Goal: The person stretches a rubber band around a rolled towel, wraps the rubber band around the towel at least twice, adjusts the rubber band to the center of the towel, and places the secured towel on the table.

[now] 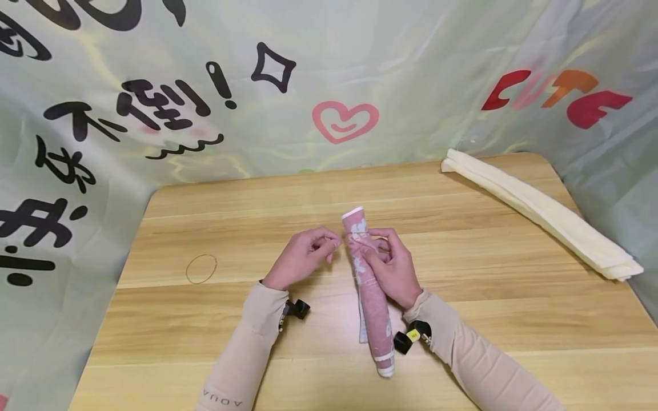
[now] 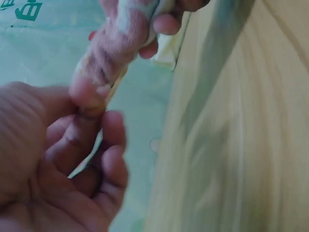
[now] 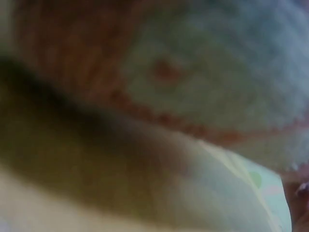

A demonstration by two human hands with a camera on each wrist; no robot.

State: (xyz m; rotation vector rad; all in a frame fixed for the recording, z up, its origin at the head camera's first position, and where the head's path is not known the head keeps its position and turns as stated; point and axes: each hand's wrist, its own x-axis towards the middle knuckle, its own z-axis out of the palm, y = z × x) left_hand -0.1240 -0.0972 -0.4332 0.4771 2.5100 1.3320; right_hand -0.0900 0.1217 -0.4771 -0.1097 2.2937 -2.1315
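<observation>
A pink towel with pale blue-white patterns (image 1: 376,308) is rolled into a long tube over the middle of the table, its far end raised. My right hand (image 1: 394,265) grips the roll near its upper part, thumb on top. Just left of that end, my left hand (image 1: 308,256) has thumb and index finger pinched together. In the left wrist view, a thin yellowish rubber band (image 2: 116,87) runs from these fingertips along the towel (image 2: 131,29). Blurred towel cloth (image 3: 203,72) fills most of the right wrist view, so the right fingers are hidden there.
A thin brown loop, like a rubber band (image 1: 187,269), lies on the left of the wooden table (image 1: 247,211). A long folded cream cloth (image 1: 540,211) lies along the right side. A printed curtain (image 1: 411,68) hangs behind the table.
</observation>
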